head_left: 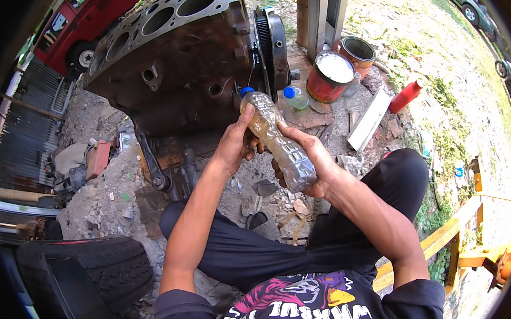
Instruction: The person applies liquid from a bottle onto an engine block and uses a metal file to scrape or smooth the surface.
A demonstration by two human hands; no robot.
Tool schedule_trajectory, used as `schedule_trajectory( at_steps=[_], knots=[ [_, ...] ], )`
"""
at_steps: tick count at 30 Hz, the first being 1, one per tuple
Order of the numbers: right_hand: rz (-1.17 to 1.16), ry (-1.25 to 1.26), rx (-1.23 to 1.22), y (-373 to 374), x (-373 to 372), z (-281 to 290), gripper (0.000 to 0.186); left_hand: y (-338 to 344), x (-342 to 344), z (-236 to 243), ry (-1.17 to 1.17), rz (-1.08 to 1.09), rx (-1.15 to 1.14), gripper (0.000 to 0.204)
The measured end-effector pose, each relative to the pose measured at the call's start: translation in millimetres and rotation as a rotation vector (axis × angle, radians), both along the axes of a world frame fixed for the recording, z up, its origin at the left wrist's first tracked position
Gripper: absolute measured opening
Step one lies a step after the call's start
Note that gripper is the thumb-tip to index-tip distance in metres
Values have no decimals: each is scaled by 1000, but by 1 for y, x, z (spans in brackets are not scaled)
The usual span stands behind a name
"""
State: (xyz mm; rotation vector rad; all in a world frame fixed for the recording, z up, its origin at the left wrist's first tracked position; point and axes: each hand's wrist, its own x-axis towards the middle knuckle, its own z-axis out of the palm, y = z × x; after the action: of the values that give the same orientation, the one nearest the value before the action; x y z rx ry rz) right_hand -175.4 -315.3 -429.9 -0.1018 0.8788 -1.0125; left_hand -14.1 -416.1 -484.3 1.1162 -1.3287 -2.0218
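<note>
A clear plastic bottle [269, 128] with a blue cap and yellowish-brown liquid inside lies tilted between my hands, its cap end toward the engine block [174, 55]. My left hand [237, 139] is closed round the bottle near the cap, the thumb along its side. Round the lower part, my right hand [314, 163] grips it from the right. The cap end points at the block's dark side wall, close to the toothed wheel [269, 43] on its right end; whether it touches is unclear. Large round cylinder bores show on the block's top.
Right of the block stand a second blue-capped bottle [296, 97], a red tin with white contents [331, 76], a rusty can [358, 53] and a red bottle [407, 96]. A tyre [93, 272] lies at lower left, a yellow frame [455, 236] at right. Rubble covers the ground.
</note>
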Motion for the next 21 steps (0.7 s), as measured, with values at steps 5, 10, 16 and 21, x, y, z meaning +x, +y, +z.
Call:
schedule_trajectory(
  at_steps=[5,10,16,21],
  knots=[
    [77,-44,-32,1,-12,-11,45,5,0,4,17,-6,2,70],
    [94,-41,7,6,-14,-11,46,8,-1,-1,30,-17,44,74],
    [94,-27,46,8,-12,-10,46,19,-9,-1,126,42,104,73],
    [71,18,36,12,-6,-7,46,18,-4,-11,148,12,112,73]
  ],
)
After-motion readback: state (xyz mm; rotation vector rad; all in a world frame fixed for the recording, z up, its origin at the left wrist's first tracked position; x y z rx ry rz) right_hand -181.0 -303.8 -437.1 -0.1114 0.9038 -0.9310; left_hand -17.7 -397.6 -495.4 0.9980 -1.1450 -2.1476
